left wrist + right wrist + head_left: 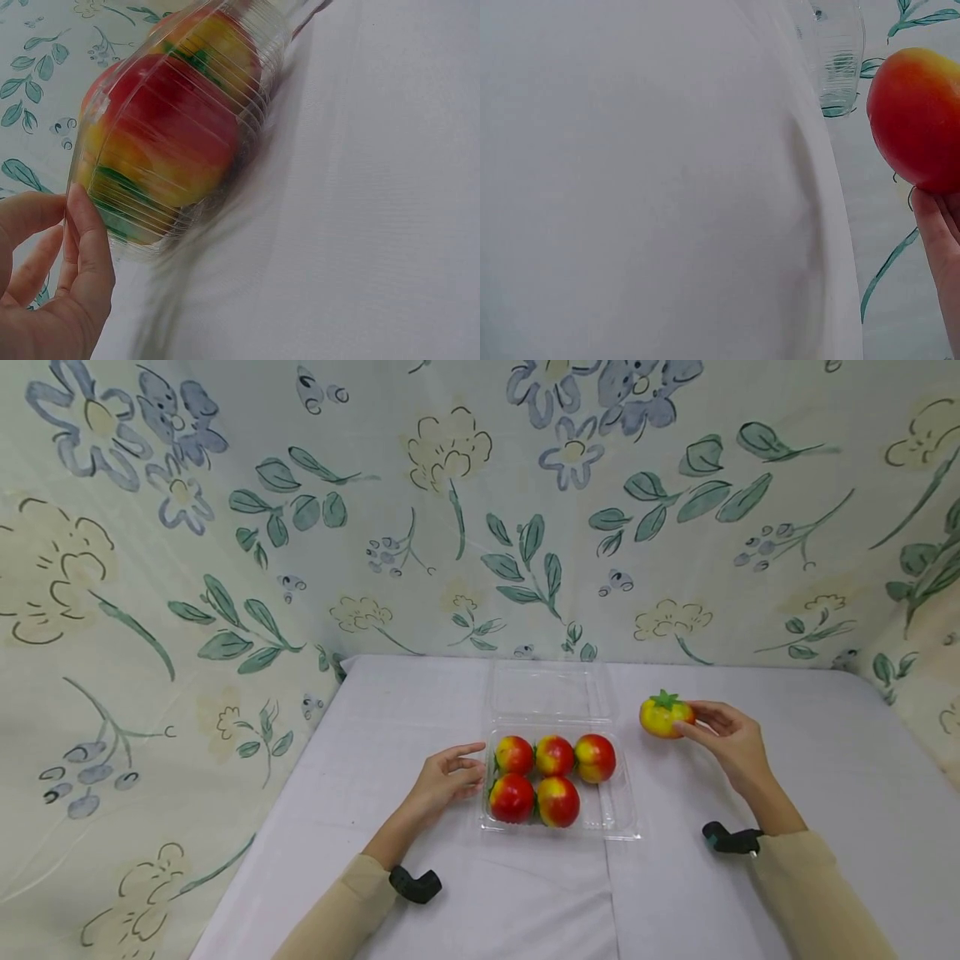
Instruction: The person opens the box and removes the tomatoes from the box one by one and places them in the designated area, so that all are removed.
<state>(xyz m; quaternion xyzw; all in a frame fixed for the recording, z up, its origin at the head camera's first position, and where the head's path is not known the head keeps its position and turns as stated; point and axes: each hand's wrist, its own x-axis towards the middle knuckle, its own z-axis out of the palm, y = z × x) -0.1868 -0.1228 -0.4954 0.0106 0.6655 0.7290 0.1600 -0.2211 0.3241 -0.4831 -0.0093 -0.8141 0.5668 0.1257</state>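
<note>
your right hand [729, 740] pinches a yellow-and-red fruit [660, 718], leafy side up, just right of the open clear box [621, 814]. your left hand [441, 783] is at the box's left edge; whether it grips the rim, i cannot tell. five red fruits [555, 756] sit inside, three behind two. this looks like filling; the next move probably calls for lowering into the front-right gap.

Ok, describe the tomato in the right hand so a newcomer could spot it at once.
On the white-covered table, find the clear plastic clamshell box holding five tomatoes. Beyond its right edge, the right hand holds a sixth tomato. It's the only one outside the box, its yellow side and full green calyx showing in the head view.
</note>
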